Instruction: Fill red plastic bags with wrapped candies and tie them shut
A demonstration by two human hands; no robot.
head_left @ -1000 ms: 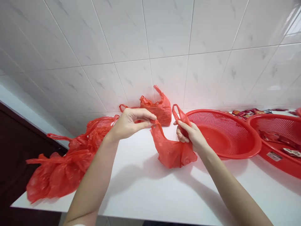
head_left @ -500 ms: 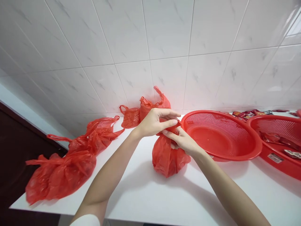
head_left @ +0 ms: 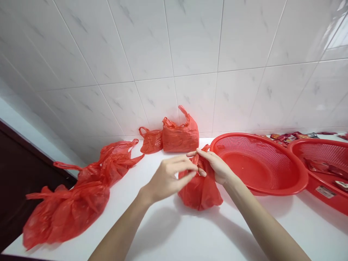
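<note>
A filled red plastic bag [head_left: 200, 194] stands on the white table [head_left: 168, 232] in front of me. My right hand [head_left: 214, 165] grips its gathered top, with the thumb and fingers around the bunched plastic. My left hand [head_left: 170, 177] is at the left of the bag's neck, its fingers curled together and their tips close to a red strip of the plastic. Whether those fingertips pinch the strip is too small to tell.
Tied red bags [head_left: 67, 214] lie along the left. A small bag [head_left: 151, 141] and a larger bag [head_left: 181, 137] stand by the tiled wall. Right are a red basket [head_left: 295, 181] and another basket [head_left: 337, 203] holding packets, with more packets [head_left: 296, 136] behind.
My left hand has moved down and left, off the top of the bag. My right hand has stayed at the neck, its fingers now further up. The view has tilted slightly upward.
</note>
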